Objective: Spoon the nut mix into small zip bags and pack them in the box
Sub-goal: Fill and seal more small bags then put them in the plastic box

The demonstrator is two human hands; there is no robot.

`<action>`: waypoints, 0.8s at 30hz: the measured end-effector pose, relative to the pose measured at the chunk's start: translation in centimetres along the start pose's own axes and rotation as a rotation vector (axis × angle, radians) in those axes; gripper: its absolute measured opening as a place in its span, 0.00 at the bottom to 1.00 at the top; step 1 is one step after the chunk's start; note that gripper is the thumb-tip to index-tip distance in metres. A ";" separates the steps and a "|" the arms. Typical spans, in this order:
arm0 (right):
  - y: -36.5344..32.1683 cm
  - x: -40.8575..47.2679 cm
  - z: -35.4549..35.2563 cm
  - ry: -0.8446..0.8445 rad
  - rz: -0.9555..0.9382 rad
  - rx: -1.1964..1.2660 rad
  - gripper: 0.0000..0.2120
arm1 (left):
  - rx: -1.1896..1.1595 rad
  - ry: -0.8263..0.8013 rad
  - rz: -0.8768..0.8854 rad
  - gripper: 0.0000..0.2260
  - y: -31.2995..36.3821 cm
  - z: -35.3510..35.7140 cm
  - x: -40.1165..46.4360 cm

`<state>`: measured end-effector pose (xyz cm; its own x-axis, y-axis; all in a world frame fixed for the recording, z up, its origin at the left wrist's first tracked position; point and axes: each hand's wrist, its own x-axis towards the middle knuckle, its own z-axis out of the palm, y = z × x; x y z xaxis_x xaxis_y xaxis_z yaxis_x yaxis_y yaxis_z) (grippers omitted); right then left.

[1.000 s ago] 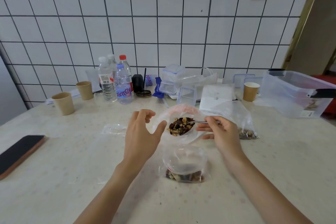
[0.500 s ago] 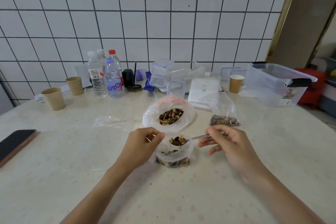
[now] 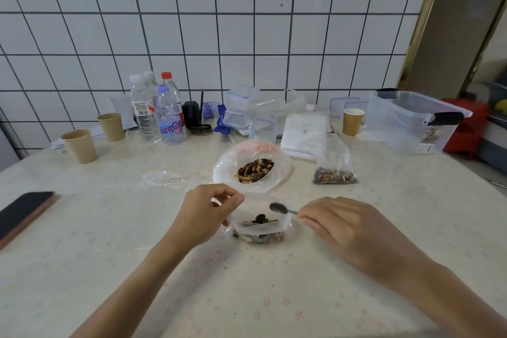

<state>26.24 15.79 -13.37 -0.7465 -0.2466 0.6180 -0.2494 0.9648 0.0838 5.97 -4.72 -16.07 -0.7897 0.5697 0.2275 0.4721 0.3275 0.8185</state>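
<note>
A small zip bag (image 3: 259, 229) stands open on the table with some nut mix at its bottom. My left hand (image 3: 204, 214) pinches its left rim and holds the mouth open. My right hand (image 3: 347, 223) grips the handle of a metal spoon (image 3: 279, 208), whose empty bowl hangs over the bag's mouth. Behind them lies a large clear bag (image 3: 251, 167) with a heap of nut mix. A filled small bag (image 3: 333, 169) lies to the right. The clear plastic box (image 3: 411, 122) stands at the far right with no lid on it.
An empty zip bag (image 3: 162, 179) lies left of the big bag. A phone (image 3: 23, 214) rests at the left edge. Paper cups (image 3: 79, 145), water bottles (image 3: 168, 115), small clear containers (image 3: 241, 107) and a white packet (image 3: 306, 129) line the back near the tiled wall.
The spoon went from the large bag down to the small bag and now has no nuts in it. My left hand dropped from the large bag to the small bag's rim.
</note>
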 end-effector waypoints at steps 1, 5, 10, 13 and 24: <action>0.0 0.0 -0.1 0.003 0.091 0.115 0.11 | 0.003 0.001 -0.003 0.06 0.0 0.0 0.0; 0.8 0.3 0.5 0.036 0.499 0.613 0.07 | 0.012 -0.002 -0.036 0.07 -0.4 0.2 -0.2; 1.7 1.7 2.1 0.175 0.803 1.108 0.09 | 0.032 0.006 -0.035 0.10 -0.6 0.4 0.1; 2.0 2.7 2.9 0.248 0.967 1.305 0.12 | 0.052 0.031 -0.035 0.14 -0.6 0.2 0.6; 5.0 7.6 8.2 0.328 1.088 1.214 0.12 | 0.140 0.411 -0.116 0.27 -2.1 0.4 6.9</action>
<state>14.30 18.05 -14.66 -0.7678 0.6299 0.1168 -0.1544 -0.0049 -0.9880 -0.36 -1.18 -16.42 -0.9172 0.1861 0.3522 0.3974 0.4868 0.7779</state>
